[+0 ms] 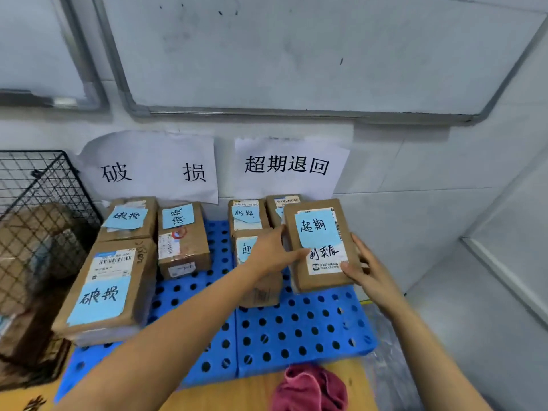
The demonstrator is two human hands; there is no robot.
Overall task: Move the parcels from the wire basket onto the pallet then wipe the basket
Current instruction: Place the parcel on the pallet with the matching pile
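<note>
A brown parcel (318, 232) with a blue handwritten note sits tilted at the back right of the blue perforated pallet (296, 330). My right hand (367, 271) grips its near right corner, with the thumb on the white label. My left hand (271, 253) rests with straight fingers against the parcel's left edge and face. Several other labelled parcels lie on the pallet, a left group (109, 286) and a right group (246, 215). The black wire basket (44, 185) stands at the left, with cardboard parcels (32, 232) visible inside. A red cloth (311, 390) lies in front of the pallet.
Two paper signs (154, 170) hang on the wall behind the pallet, under a whiteboard (296, 54). The wall closes in on the right. The pallet rests on a wooden surface (237, 396). The pallet's near right half shows bare blue plastic.
</note>
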